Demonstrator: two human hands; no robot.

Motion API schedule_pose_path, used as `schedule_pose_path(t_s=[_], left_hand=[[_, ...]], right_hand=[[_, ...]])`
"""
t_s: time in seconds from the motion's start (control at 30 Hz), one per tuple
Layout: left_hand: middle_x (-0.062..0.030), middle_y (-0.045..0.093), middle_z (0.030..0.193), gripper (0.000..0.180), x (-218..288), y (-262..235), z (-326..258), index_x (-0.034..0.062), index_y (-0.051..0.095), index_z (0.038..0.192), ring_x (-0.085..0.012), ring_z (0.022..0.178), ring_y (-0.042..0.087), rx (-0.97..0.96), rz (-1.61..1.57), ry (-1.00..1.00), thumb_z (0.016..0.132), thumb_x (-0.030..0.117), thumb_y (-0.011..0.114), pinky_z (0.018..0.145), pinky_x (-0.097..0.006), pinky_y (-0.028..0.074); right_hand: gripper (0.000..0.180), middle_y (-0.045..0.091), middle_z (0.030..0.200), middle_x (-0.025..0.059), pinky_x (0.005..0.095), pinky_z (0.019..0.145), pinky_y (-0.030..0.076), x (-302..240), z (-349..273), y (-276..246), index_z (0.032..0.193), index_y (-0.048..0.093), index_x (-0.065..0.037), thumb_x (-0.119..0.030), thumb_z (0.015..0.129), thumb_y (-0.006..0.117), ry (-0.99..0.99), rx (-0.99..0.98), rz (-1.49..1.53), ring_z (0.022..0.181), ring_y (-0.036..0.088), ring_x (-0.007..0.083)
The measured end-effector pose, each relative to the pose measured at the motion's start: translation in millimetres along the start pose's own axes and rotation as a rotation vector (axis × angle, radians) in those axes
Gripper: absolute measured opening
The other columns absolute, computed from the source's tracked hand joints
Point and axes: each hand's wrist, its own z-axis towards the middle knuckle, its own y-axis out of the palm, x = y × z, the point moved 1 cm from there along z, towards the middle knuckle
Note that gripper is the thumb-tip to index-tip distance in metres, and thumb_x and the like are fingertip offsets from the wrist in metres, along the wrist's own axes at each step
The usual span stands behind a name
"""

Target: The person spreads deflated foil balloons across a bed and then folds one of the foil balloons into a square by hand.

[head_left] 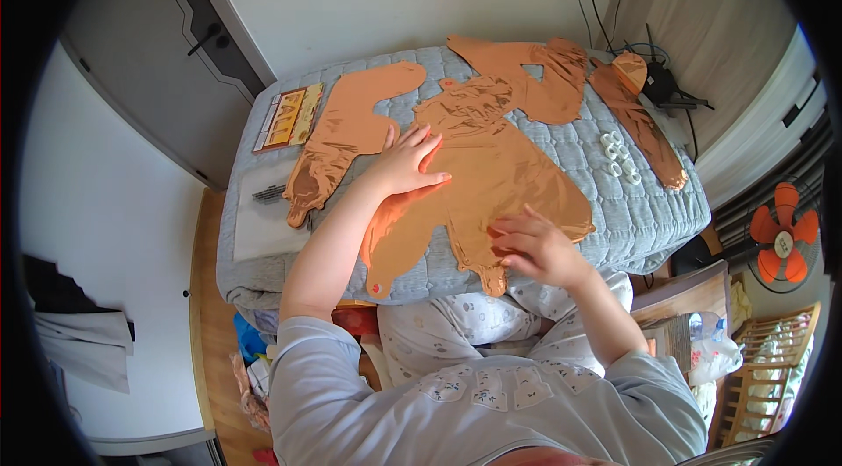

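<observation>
A large, crinkled, copper-coloured foil balloon (491,172), flat and uninflated, lies spread across the middle of a grey quilted bed cover (570,150); its narrow end hangs over the near edge, towards the person's lap. The left hand (405,161) lies open and flat on it, fingers spread, palm pressing the foil near the balloon's left side; nothing is gripped. The right hand (531,247) sits at the balloon's lower right part, fingers curled down onto the foil, fingertips touching it; whether they pinch a fold I cannot tell. So the balloon lies under both hands, stretching away from them towards the wall.

To the left of it, just beside the left hand, a second flat copper foil balloon of long bent shape (346,137) lies on the cover; a third flat copper foil piece (531,71) lies at the far edge, and a narrow copper foil strip (640,124) runs along the right side. Between the strip and the big balloon sit several small white rings (618,159). A flat printed card packet (289,118) lies at the far left corner; an orange-bladed fan (783,242) stands well apart, on the right.
</observation>
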Motion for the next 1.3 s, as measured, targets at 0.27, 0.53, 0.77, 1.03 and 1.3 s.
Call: schedule_pose_path(t_s=[0.27,0.53,0.77,1.03,1.3], left_hand=[[-0.0181,0.031,0.165,0.099,-6.1,0.2,-2.6,0.006,0.044,0.154,-0.0327,0.157,0.019,0.029,0.027,0.005,0.083,0.071,0.064,0.125,-0.06,-0.001],[-0.0162,0.033,0.165,0.088,-0.4,-2.3,-1.2,0.0103,0.042,0.156,-0.0308,0.155,0.025,0.074,-0.038,0.017,0.088,0.058,0.069,0.123,-0.063,-0.005],[-0.0146,0.028,0.168,0.081,-5.5,-14.8,-5.3,0.0161,0.043,0.156,-0.0302,0.156,0.023,0.058,-0.14,-0.031,0.09,0.054,0.069,0.124,-0.061,-0.005],[-0.0181,0.022,0.169,0.108,2.5,-32.7,-30.3,0.0188,0.034,0.161,-0.0299,0.159,0.015,-0.14,-0.052,-0.051,0.074,0.064,0.08,0.127,-0.057,0.002],[-0.0187,0.026,0.168,0.116,13.5,-33.8,-37.8,0.0178,0.03,0.162,-0.0284,0.157,0.021,-0.223,0.034,-0.097,0.07,0.066,0.082,0.127,-0.056,0.005]], right_hand=[[0.019,0.07,0.123,0.0169,0.0441,0.103,0.049,47.2,30.7,-52.9,0.107,0.073,-0.005,-0.016,0.091,0.069,0.022,0.134,-0.051,0.113,0.065,0.0364],[0.021,0.069,0.125,0.0177,0.0417,0.1,0.051,117.6,61.2,-71.1,0.11,0.073,-0.001,-0.01,0.092,0.068,0.085,0.048,-0.141,0.116,0.064,0.0366],[0.024,0.067,0.13,0.0169,0.041,0.101,0.05,137.1,66.2,-58.6,0.114,0.072,-0.001,-0.008,0.091,0.067,0.041,0.054,-0.071,0.119,0.062,0.0359],[0.028,0.066,0.133,0.0085,0.0454,0.112,0.038,137.1,61.5,-50.4,0.119,0.073,-0.007,-0.019,0.094,0.064,-0.017,0.013,-0.183,0.129,0.056,0.0279],[0.031,0.066,0.132,0.0097,0.0459,0.111,0.037,128.0,56.4,-51.9,0.12,0.072,-0.007,-0.018,0.092,0.067,0.02,-0.036,-0.174,0.127,0.056,0.0309]])
